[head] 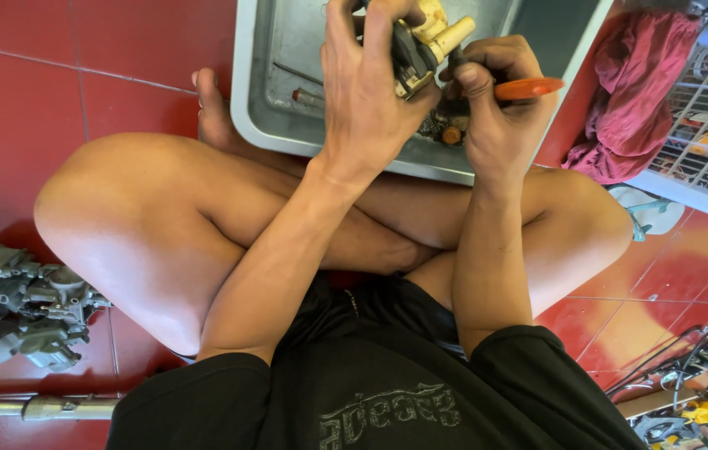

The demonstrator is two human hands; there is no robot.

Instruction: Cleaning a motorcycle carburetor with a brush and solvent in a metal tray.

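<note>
- A small engine part [421,46], dark metal with cream plastic fittings, is being held above a grey metal tray [287,92], near the tray's middle and toward the top edge of the view.
- The part is being gripped by the left hand [366,92]; its fingers are being kept wrapped tightly around the part's body, with the back of the hand turned toward the camera.
- A screwdriver with an orange handle [529,87] is being held in the right hand [496,117]; the fingers are being kept clamped around the handle, and the tool's dark shaft is being pointed toward the part, though its tip is hidden between the two hands.
- The two hands are being held just beside each other, touching or nearly so at the part.
- The tray is being rested on the red tiled floor [45,92], against the person's crossed bare legs; a thin rod and small loose pieces are lying in it.
- A grey carburettor assembly [16,304] is lying on the floor, well apart from the hands, beside the left knee.
- A dark red cloth [637,83] is hanging beside a white wire basket [704,117] at the right of the tray.
</note>
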